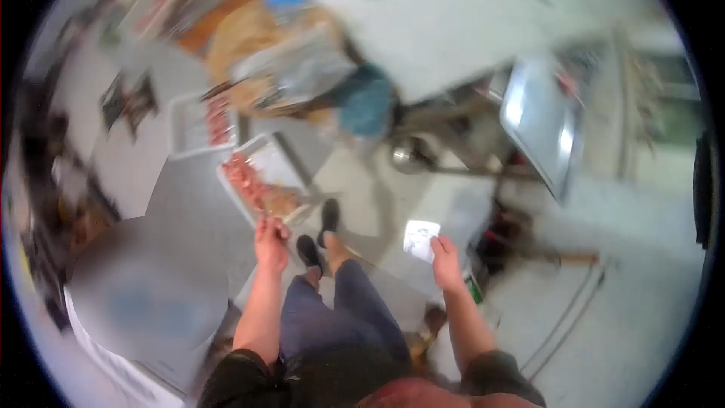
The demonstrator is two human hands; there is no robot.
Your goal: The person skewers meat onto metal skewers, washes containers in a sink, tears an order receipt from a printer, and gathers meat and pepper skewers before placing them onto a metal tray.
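Note:
My right hand (445,263) is closed on the edge of a small white square packet or card (420,240) with grey markings, held out to the right of my legs. At the near end of a white tray (276,159), my left hand (270,248) has its fingers curled together; what they hold, if anything, is too blurred to make out. Pieces of red meat (243,177) lie along the left side of that tray, with a browner heap (279,202) at its near end. A second white tray (181,127) with red meat stands beyond it.
A round wooden board (226,41) carries a clear plastic bag (298,68), and a teal container (366,102) stands beside it. To the right are a shiny metal tray (540,121) and a metal bowl (410,155). A blurred round whitish shape (151,287) fills the lower left.

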